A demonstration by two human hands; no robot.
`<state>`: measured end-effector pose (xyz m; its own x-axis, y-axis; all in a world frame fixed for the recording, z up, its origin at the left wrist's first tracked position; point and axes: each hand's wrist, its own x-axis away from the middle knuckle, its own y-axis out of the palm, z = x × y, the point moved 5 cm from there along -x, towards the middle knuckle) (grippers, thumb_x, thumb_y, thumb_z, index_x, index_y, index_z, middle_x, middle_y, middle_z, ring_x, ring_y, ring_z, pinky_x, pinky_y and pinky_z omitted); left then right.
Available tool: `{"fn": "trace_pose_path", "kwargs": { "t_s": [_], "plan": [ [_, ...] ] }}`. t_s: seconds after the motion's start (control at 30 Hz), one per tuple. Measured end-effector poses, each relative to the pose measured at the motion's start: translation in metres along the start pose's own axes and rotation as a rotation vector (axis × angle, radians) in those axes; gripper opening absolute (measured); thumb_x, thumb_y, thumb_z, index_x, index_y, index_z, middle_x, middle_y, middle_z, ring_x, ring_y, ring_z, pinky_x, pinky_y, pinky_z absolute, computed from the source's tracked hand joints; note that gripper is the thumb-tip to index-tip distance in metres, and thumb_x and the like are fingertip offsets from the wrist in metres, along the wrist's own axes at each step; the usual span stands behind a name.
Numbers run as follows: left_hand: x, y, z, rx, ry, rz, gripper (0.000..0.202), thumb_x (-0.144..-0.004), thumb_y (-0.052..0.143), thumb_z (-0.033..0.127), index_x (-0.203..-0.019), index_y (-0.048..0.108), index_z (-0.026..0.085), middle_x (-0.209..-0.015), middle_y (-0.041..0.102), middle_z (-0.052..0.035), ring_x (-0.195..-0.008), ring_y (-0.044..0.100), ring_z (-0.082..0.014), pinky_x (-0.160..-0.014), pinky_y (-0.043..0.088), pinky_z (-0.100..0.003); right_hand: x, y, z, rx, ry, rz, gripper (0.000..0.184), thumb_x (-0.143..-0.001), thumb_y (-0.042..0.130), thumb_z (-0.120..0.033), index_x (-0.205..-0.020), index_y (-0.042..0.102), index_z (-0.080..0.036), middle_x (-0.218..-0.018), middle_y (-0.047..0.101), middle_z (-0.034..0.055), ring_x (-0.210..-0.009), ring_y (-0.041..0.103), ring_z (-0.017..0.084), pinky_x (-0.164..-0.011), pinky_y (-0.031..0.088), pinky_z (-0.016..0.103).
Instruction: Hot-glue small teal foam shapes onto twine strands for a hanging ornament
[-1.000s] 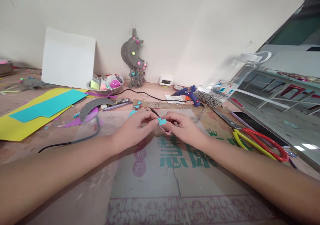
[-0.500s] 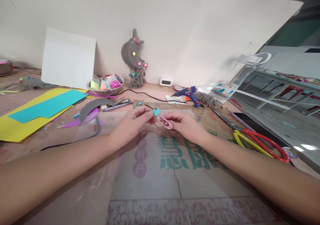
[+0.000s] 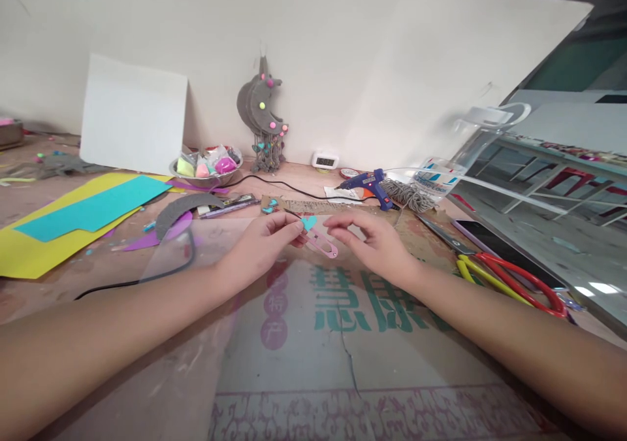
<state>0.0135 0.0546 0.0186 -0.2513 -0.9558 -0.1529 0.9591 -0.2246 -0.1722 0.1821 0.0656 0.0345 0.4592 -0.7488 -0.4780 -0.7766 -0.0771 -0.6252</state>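
Left hand [image 3: 264, 244] is pinching a turquoise heart [image 3: 308, 223] and pink tool [image 3: 334, 254] near the mat's [image 3: 294, 375] far edge; right hand [image 3: 369, 242] is hovering, part-open.

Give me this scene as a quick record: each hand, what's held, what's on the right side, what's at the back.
Left hand: pinching at the blue heart
Blue heart: at the left fingertips
Pink tool: slanting out from the left fingers, below the heart
Right hand: open, thumb and fingers apart, close to the pink tool
Right side: scissors with red and yellow handles, beside a phone
Back: moon decoration against the wall, white clock, blue glue gun
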Motion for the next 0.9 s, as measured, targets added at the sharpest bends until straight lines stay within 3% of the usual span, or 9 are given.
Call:
{"fn": "trace_pose_path", "kwargs": {
  "t_s": [0.07, 0.13, 0.43, 0.7, 0.9],
  "plan": [
    [0.000, -0.001, -0.001, -0.048, -0.005, 0.006, 0.020, -0.083, 0.050, 0.031, -0.074, 0.060, 0.016, -0.074, 0.062, -0.0010, -0.074, 0.057, -0.0144, -0.071, 0.043, -0.026, 0.004, 0.000, -0.013, 0.223, -0.227, -0.071, 0.018, -0.086, 0.051, -0.024, -0.099, 0.064, -0.022, -0.094, 0.064, 0.0057, -0.090, 0.057, 0.017, -0.079, 0.045, 0.032],
    [-0.001, 0.000, -0.003, -0.093, -0.008, 0.001, 0.021, -0.082, 0.049, 0.032, -0.074, 0.061, 0.016, -0.075, 0.062, -0.0010, -0.074, 0.057, -0.0146, -0.070, 0.043, -0.026, 0.007, 0.005, -0.021, 0.399, -0.336, -0.157, 0.021, -0.088, 0.047, -0.022, -0.101, 0.063, -0.022, -0.093, 0.062, 0.0066, -0.089, 0.056, 0.018, -0.077, 0.044, 0.032],
    [-0.003, 0.005, -0.014, -0.171, -0.051, -0.043, 0.023, -0.080, 0.051, 0.034, -0.067, 0.060, 0.018, -0.068, 0.064, -0.0029, -0.064, 0.059, -0.0163, -0.054, 0.043, -0.026, 0.012, 0.029, -0.026, 0.811, -0.355, -0.292, 0.020, -0.091, 0.039, -0.019, -0.094, 0.058, -0.014, -0.086, 0.061, 0.0091, -0.079, 0.052, 0.021, -0.073, 0.041, 0.035],
    [-0.004, 0.006, -0.015, -0.143, -0.066, -0.047, 0.022, -0.079, 0.052, 0.037, -0.069, 0.062, 0.020, -0.057, 0.061, -0.0021, -0.059, 0.060, -0.0172, -0.050, 0.043, -0.027, 0.013, 0.025, -0.016, 0.745, -0.343, -0.206, 0.024, -0.094, 0.036, -0.024, -0.095, 0.057, -0.013, -0.087, 0.064, 0.0098, -0.080, 0.056, 0.020, -0.070, 0.043, 0.033],
    [-0.002, 0.004, -0.014, -0.167, -0.073, -0.037, 0.022, -0.080, 0.050, 0.036, -0.069, 0.059, 0.019, -0.069, 0.063, -0.0025, -0.061, 0.057, -0.0148, -0.049, 0.040, -0.024, 0.010, 0.020, -0.006, 0.595, -0.098, -0.202, 0.014, -0.089, 0.037, -0.016, -0.089, 0.051, -0.016, -0.077, 0.060, 0.0050, -0.066, 0.052, 0.015, -0.059, 0.038, 0.027]
  ]
}}
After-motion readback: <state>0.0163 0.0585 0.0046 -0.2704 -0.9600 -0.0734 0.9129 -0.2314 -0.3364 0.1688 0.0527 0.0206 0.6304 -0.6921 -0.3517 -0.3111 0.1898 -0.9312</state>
